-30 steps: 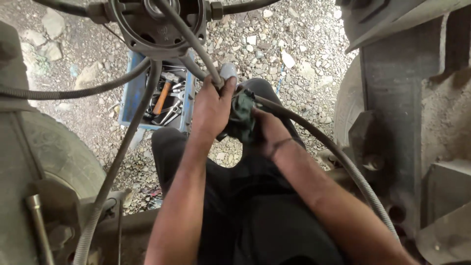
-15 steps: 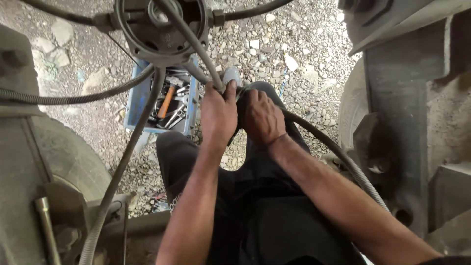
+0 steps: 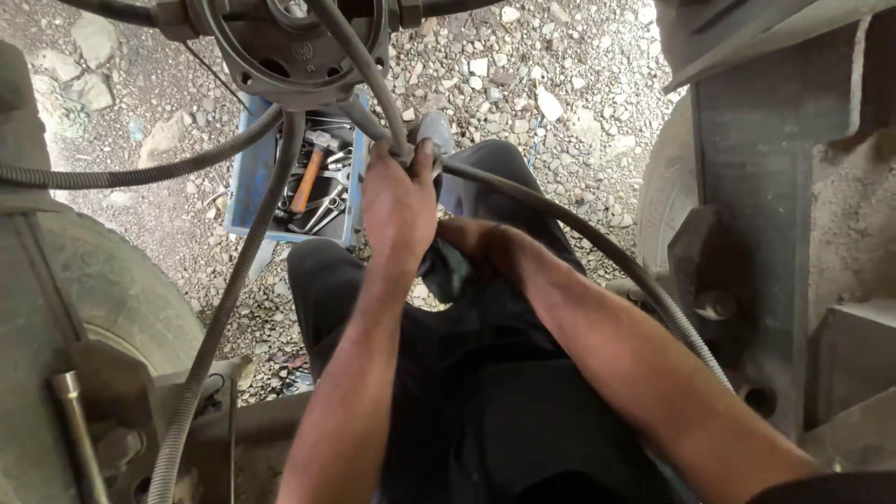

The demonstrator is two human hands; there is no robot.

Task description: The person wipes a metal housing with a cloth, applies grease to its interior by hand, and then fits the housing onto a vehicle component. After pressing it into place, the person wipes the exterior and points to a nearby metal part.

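Just left of the left hand (image 3: 399, 201), blue toolbox (image 3: 245, 177) holds hammer (image 3: 310, 173), wrenches. Left hand grips hose (image 3: 579, 233); right hand (image 3: 467, 238) mostly hidden behind it, grip unclear.

Gravel ground (image 3: 579, 103), blue toolbox (image 3: 245, 187) on it, scattered stones (image 3: 93, 37)

The right hand (image 3: 471, 238) lies mostly hidden behind the left hand (image 3: 399, 201), its fingers unseen.
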